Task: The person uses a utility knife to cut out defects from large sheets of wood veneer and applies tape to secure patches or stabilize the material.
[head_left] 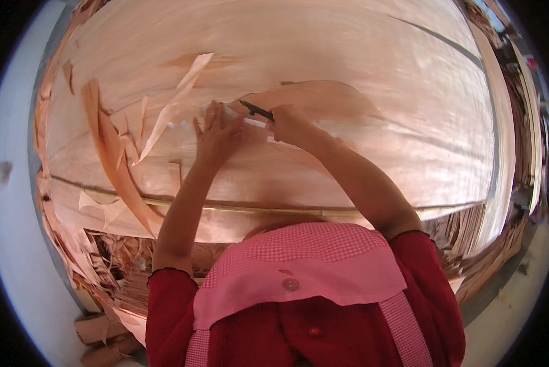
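Observation:
My left hand [218,136] lies with its fingers spread on a large pale wood veneer sheet [360,49]. Beside its fingertips, a narrow white strip [254,123] runs toward my right hand; its kind is unclear. My right hand [288,125] is closed round a slim black knife-like tool [256,111], whose far end points left toward my left hand. Under and beyond both hands is a darker, curved piece of veneer [323,95]. The tool's tip is too blurred to tell whether it touches the sheet.
Left of my hands lie a long curled brown veneer strip [106,137] and a paler torn strip [179,98]. A thin wooden edge strip [274,212] crosses in front of me. Layered veneer [464,232] shows below it at right, with scraps [124,254] at left.

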`<state>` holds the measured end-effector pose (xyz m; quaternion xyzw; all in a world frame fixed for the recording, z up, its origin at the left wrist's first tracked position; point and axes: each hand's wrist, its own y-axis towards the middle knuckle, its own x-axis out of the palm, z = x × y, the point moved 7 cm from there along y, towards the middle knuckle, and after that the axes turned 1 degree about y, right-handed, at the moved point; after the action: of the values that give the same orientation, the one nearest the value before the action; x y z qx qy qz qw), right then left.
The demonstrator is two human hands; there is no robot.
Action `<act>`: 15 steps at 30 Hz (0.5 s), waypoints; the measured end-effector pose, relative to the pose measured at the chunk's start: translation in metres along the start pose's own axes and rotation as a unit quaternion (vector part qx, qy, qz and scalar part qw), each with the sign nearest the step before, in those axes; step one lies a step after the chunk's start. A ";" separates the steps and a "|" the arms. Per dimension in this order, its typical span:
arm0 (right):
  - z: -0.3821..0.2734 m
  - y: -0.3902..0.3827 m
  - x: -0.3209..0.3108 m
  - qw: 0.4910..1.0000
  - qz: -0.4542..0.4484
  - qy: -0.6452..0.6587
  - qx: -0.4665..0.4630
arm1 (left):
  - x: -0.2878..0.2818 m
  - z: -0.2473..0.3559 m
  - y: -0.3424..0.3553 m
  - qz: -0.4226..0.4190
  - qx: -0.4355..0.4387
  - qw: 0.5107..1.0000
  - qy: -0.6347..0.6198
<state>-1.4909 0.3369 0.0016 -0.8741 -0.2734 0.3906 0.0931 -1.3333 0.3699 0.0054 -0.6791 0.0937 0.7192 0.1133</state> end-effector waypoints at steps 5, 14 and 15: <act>0.029 -0.011 -0.072 0.984 0.145 -0.101 -0.020 | -0.005 0.005 0.002 0.030 0.044 0.999 -0.008; 0.165 -0.216 -0.134 0.783 0.210 0.565 0.152 | -0.020 0.186 0.037 0.039 0.257 0.957 -0.129; 0.176 -0.231 -0.128 0.776 0.231 0.563 0.164 | -0.016 0.208 0.047 0.033 0.269 0.950 -0.156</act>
<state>-1.7835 0.4499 0.0508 -0.9464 0.1066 -0.1227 0.2792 -1.5446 0.3843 0.0332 -0.4996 0.2874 0.7672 0.2814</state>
